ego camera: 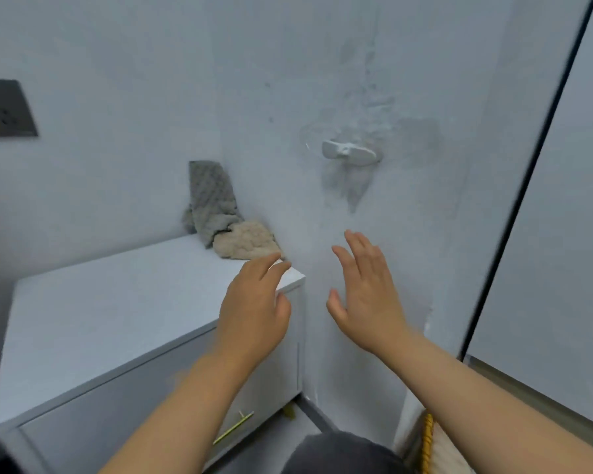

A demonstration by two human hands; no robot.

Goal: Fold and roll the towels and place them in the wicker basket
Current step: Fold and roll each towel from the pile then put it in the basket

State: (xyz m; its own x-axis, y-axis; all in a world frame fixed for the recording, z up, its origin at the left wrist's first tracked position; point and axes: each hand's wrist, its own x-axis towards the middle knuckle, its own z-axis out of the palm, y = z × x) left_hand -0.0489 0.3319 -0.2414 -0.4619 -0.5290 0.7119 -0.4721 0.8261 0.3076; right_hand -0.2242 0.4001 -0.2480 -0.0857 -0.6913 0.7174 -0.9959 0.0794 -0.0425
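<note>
A grey waffle-textured towel leans crumpled against the wall in the back corner of a white cabinet top. A beige fluffy towel lies bunched right beside it, touching it. My left hand hovers over the cabinet's right front corner, fingers relaxed and pointing toward the beige towel, holding nothing. My right hand is raised in front of the wall to the right of the cabinet, fingers spread and empty. No wicker basket shows clearly.
A white wall hook sticks out of the wall above my right hand. The cabinet has a drawer with a gold handle. A dark socket plate is on the left wall. A yellow rope edge shows at bottom right.
</note>
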